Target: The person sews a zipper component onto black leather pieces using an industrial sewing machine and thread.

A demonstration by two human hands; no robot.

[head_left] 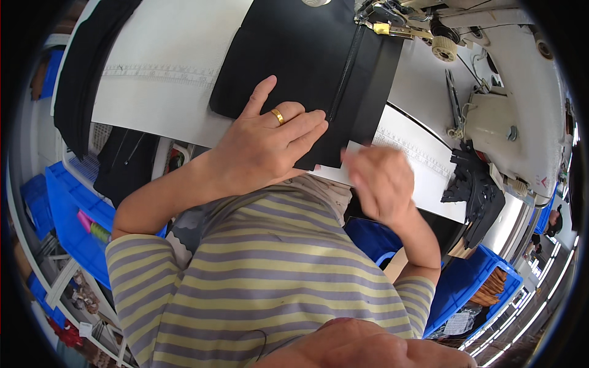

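Observation:
A black fabric panel (pixel 276 61) lies on the white sewing table, and a black zipper (pixel 347 70) runs along it toward the sewing machine's presser area (pixel 371 21). My left hand (pixel 270 141), with a gold ring, rests flat on the panel. Its thumb is spread, and its fingertips reach the zipper's near end. My right hand (pixel 383 178) is beside the panel's near right corner, over the table's front edge. Motion blurs it; its fingers look bent, but whether they hold anything does not show.
The white sewing machine body (pixel 521 116) fills the right side, with tweezers (pixel 453 101) beside it. Black strips (pixel 475 190) are heaped at the table's right end. Layered black fabric (pixel 92 73) lies at the left. Blue bins (pixel 76 214) stand below on both sides.

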